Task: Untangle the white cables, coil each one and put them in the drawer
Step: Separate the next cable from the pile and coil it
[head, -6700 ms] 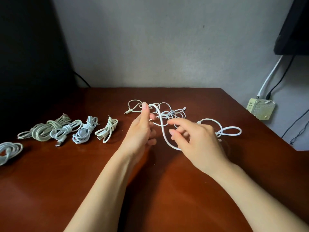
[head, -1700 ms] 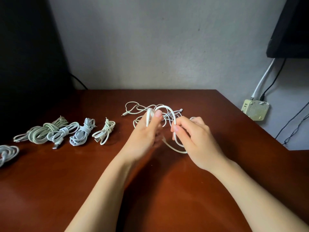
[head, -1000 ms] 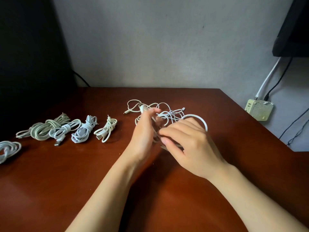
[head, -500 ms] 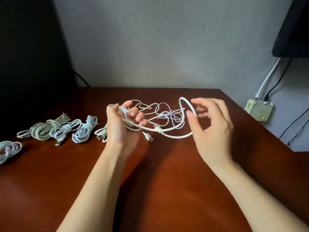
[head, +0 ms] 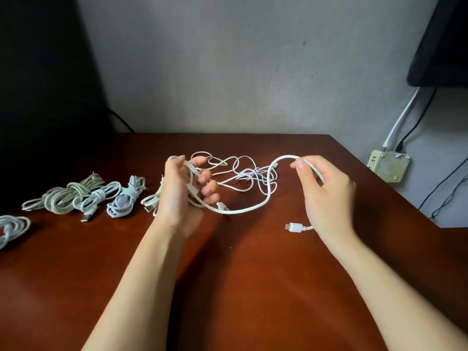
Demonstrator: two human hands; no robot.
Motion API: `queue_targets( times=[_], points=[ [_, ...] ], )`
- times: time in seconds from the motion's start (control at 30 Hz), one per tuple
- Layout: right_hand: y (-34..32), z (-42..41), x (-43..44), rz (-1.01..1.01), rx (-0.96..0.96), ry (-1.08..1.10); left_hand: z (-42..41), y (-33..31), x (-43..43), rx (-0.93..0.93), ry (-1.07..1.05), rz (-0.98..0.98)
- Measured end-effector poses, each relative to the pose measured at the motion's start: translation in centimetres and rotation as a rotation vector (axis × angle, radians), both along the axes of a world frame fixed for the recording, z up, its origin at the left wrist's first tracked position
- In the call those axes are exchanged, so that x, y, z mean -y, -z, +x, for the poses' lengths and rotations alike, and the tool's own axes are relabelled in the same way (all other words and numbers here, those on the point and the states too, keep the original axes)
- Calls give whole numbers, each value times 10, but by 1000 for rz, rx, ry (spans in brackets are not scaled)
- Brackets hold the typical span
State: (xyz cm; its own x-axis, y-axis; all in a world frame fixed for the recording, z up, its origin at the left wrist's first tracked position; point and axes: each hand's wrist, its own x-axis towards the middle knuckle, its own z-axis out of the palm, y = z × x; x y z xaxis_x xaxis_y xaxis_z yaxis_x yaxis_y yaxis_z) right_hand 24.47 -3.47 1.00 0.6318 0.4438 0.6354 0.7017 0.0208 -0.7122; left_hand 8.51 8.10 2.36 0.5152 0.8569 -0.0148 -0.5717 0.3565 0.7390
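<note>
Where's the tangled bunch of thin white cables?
Head view: the tangle lies between the left hand and right hand, beyond the thick cable they hold.

One view only: head cam, wide-angle, pitched forward-down over worktop [head: 240, 287], facing wall [head: 228, 72]. Close range: left hand [head: 177, 196], right hand [head: 326, 196] sit mid-frame.

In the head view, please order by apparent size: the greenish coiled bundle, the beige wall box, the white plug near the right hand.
1. greenish coiled bundle, largest.
2. beige wall box, second, though it is farther away.
3. white plug, smallest.
</note>
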Motion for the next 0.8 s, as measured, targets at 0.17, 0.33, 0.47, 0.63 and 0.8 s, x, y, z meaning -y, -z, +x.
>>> queue_targets(
  times=[0.17,0.33,0.47,0.63,0.8],
  points=[
    [2,1,1,3,88,69,6,5,11,-284,183,168],
    [3,0,0,-2,149,62,11,8,19,-383,350,248],
    [3,-1,0,46,148,12,12,11,20,-382,386,233],
    [-3,-3,1,147,64,-27,8,17,18,-413,465,285],
    [-5,-1,2,145,-10,-54,5,14,22,-350,579,290]
  ],
)
